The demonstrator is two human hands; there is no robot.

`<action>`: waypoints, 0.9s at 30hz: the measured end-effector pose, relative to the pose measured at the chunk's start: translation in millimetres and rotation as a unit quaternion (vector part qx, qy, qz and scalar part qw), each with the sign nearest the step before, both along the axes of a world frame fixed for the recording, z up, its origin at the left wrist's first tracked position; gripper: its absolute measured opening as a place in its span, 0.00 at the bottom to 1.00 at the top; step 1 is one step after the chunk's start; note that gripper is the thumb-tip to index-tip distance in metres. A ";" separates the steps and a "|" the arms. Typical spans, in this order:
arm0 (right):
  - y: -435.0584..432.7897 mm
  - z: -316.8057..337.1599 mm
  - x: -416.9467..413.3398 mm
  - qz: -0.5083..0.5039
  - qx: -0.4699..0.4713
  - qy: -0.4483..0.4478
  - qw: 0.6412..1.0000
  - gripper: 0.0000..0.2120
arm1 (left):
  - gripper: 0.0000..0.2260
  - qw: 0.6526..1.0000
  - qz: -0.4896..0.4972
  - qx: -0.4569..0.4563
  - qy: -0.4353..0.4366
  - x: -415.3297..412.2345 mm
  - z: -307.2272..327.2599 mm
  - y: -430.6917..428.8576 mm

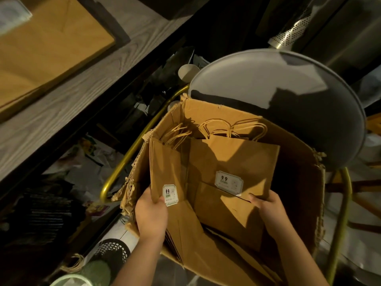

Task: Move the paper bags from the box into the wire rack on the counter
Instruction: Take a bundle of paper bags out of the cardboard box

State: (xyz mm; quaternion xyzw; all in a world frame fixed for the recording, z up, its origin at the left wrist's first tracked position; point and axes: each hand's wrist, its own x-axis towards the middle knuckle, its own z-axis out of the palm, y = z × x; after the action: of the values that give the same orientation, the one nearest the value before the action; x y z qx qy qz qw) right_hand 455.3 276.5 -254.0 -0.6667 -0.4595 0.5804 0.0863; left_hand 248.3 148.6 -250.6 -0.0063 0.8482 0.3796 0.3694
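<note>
Pickup step — left hand (151,213) pinches the upright bag stack (165,168), right hand (268,209) grips the flat bag (233,159) inside the box (299,182) — next, lift both clear of its walls.

Print on paper bag (233,159) sticker (228,181) too small (brown packet (41,48) blurred)

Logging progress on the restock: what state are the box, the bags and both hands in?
Cardboard box: open, edges torn, holding bags.
Left paper bag stack: folded flat, upright in box.
Right paper bag: folded flat, leaning in box.
Left hand: grips left stack.
Right hand: grips right bag's edge.
</note>
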 end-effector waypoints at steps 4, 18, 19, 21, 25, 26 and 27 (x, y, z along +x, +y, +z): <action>9.8 31.4 15.9 -0.003 0.026 -0.027 0.999 0.08 | 0.09 1.000 -0.004 -0.004 -0.003 -1.4 -3.0 -2.3; 28.0 73.4 27.4 -0.148 -0.014 0.111 0.983 0.16 | 0.07 0.981 0.053 0.110 -0.153 -4.5 10.8 -3.5; 25.5 66.4 22.8 -0.146 -0.026 0.114 0.982 0.17 | 0.07 0.974 0.059 0.126 -0.178 -5.0 12.1 -3.8; 19.9 52.1 16.8 -0.148 -0.041 0.113 0.982 0.18 | 0.08 0.963 0.067 0.151 -0.212 -5.7 13.7 -5.0; 9.9 31.6 10.0 -0.174 -0.053 0.108 0.977 0.15 | 0.12 0.954 0.053 0.189 -0.226 -7.0 14.2 -10.1; 7.4 27.0 8.6 -0.174 -0.058 0.107 0.977 0.16 | 0.14 0.950 0.043 0.203 -0.233 -7.2 14.4 -11.4; 4.8 23.7 6.2 -0.172 -0.061 0.104 0.978 0.15 | 0.17 0.945 0.033 0.217 -0.241 -7.2 14.7 -12.2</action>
State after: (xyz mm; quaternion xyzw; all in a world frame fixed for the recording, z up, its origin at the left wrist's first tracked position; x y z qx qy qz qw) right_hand 461.5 281.4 -230.3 -0.6755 -0.2904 0.6503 0.1911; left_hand 241.1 136.4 -235.9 -0.0457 0.6302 0.5535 0.5426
